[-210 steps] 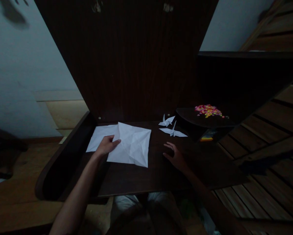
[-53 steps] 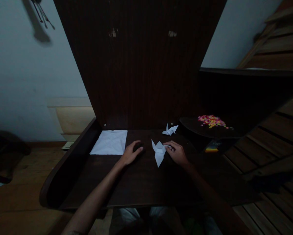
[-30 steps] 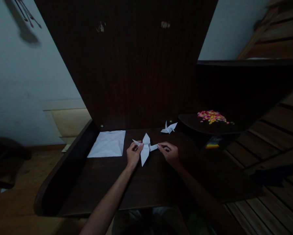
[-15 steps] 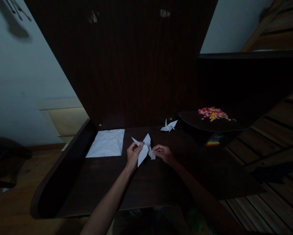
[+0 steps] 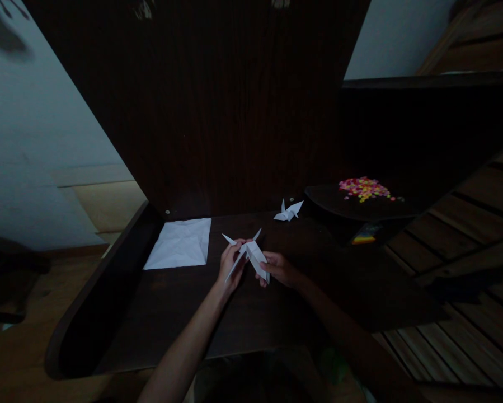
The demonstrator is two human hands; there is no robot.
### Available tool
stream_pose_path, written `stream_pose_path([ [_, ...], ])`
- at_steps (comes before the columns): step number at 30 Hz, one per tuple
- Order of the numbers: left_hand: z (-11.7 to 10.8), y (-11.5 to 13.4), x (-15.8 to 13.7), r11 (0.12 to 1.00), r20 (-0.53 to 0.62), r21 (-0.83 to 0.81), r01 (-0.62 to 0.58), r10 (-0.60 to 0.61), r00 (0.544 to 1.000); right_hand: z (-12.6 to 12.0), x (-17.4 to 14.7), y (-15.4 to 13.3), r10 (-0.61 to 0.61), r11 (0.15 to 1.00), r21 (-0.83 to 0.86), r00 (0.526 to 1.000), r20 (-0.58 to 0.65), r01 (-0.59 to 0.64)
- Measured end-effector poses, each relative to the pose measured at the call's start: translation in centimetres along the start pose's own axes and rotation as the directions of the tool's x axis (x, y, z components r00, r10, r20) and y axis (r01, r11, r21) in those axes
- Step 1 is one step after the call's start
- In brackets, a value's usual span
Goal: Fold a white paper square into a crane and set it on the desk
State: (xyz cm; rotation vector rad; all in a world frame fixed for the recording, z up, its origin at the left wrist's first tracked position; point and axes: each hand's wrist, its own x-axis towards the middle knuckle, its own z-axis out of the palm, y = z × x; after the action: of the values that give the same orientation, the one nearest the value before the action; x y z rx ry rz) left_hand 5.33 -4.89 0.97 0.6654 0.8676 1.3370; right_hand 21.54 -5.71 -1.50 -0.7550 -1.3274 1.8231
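Note:
Over the dark desk, my left hand (image 5: 230, 263) grips a white origami crane (image 5: 256, 258) by its left side, with a thin pointed end sticking out past the fingers. My right hand (image 5: 277, 268) pinches the crane's right part, thumb on top and fingertips underneath. Behind the hands, a second, finished-looking paper crane (image 5: 289, 211) rests near the back panel. To the left lies a creased white sheet of paper (image 5: 179, 243), flat on the desk.
The desk (image 5: 159, 319) has a raised left side (image 5: 95, 291) and a tall dark back panel (image 5: 217, 112). On a small rounded shelf (image 5: 330, 202) at right sits a heap of colourful small pieces (image 5: 366, 189). A box with a rainbow-coloured edge (image 5: 365, 235) is below it.
My right hand has shifted from the crane's lower tip to a firmer hold on its right part. The crane has been turned, its near wing now seen edge-on. The view has shifted slightly.

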Motion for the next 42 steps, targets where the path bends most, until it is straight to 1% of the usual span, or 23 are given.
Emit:
stream_pose_path([
  [3, -0.2, 0.5, 0.1, 1.000, -0.022, -0.018, 0.002, -0.002, 1.000, 0.2, -0.1, 0.1, 0.001, 1.000, -0.024, 0.999, 0.037, 0.000],
  [7, -0.3, 0.8, 0.3, 0.999, 0.018, -0.014, -0.029, 0.029, 0.999, 0.2, -0.2, 0.2, 0.053, 0.996, -0.075, 0.998, 0.014, -0.052],
  [9, -0.3, 0.9, 0.2, 0.999, 0.045, -0.019, -0.031, 0.032, 0.998, 0.2, -0.2, 0.1, 0.053, 0.992, -0.118, 0.999, -0.012, -0.054],
  [11, -0.1, 0.9, 0.0, 1.000, 0.088, 0.010, -0.017, 0.016, 0.996, 0.2, -0.2, 0.1, 0.000, 0.988, -0.157, 1.000, -0.030, -0.004],
  [13, 0.0, 0.9, -0.3, 0.996, 0.141, 0.083, 0.011, -0.023, 0.990, 0.2, -0.1, 0.1, -0.073, 0.983, -0.171, 0.996, -0.045, 0.064],
  [15, 0.2, 0.8, -0.5, 0.987, 0.176, 0.161, 0.024, -0.052, 0.983, 0.3, -0.1, 0.1, -0.116, 0.981, -0.162, 0.991, -0.063, 0.105],
  [17, 0.3, 0.7, -0.5, 0.979, 0.172, 0.205, -0.016, -0.020, 0.985, 0.5, -0.1, 0.1, -0.134, 0.981, -0.152, 0.987, -0.089, 0.120],
  [19, 0.2, 0.6, -0.3, 0.971, 0.136, 0.221, -0.085, 0.056, 0.989, 0.7, -0.1, 0.0, -0.142, 0.980, -0.160, 0.983, -0.118, 0.122],
  [20, 0.1, 0.6, -0.2, 0.970, 0.111, 0.222, -0.102, 0.079, 0.991, 0.7, -0.2, 0.0, -0.144, 0.978, -0.168, 0.980, -0.135, 0.121],
  [21, 0.0, 0.5, -0.1, 0.972, 0.088, 0.214, -0.094, 0.077, 0.993, 0.8, -0.2, -0.1, -0.145, 0.977, -0.177, 0.978, -0.148, 0.118],
  [23, -0.2, 0.4, 0.0, 0.984, 0.064, 0.178, -0.016, 0.005, 0.998, 0.8, -0.3, -0.2, -0.146, 0.975, -0.190, 0.976, -0.162, 0.114],
  [26, -0.5, 0.3, 0.1, 0.984, 0.118, 0.125, 0.124, -0.139, 0.983, 0.8, -0.4, -0.4, -0.155, 0.972, -0.199, 0.975, -0.158, 0.122],
  [28, -0.5, 0.3, 0.0, 0.978, 0.155, 0.121, 0.170, -0.188, 0.970, 0.7, -0.4, -0.4, -0.156, 0.971, -0.205, 0.974, -0.166, 0.120],
  [30, -0.5, 0.3, 0.0, 0.977, 0.158, 0.121, 0.176, -0.194, 0.968, 0.6, -0.4, -0.4, -0.148, 0.973, -0.202, 0.971, -0.189, 0.109],
  [33, -0.4, 0.3, 0.0, 0.982, 0.150, 0.099, 0.159, -0.172, 0.974, 0.5, -0.3, -0.4, -0.132, 0.979, -0.184, 0.967, -0.216, 0.092],
  [36, -0.4, 0.4, 0.0, 0.983, 0.155, 0.064, 0.171, -0.179, 0.972, 0.4, -0.3, -0.1, -0.125, 0.981, -0.171, 0.969, -0.211, 0.090],
  [42, -0.1, 1.0, -0.6, 0.983, 0.168, 0.038, 0.182, -0.185, 0.968, 0.0, -0.1, 0.6, -0.144, 0.985, -0.118, 0.972, -0.188, 0.123],
])
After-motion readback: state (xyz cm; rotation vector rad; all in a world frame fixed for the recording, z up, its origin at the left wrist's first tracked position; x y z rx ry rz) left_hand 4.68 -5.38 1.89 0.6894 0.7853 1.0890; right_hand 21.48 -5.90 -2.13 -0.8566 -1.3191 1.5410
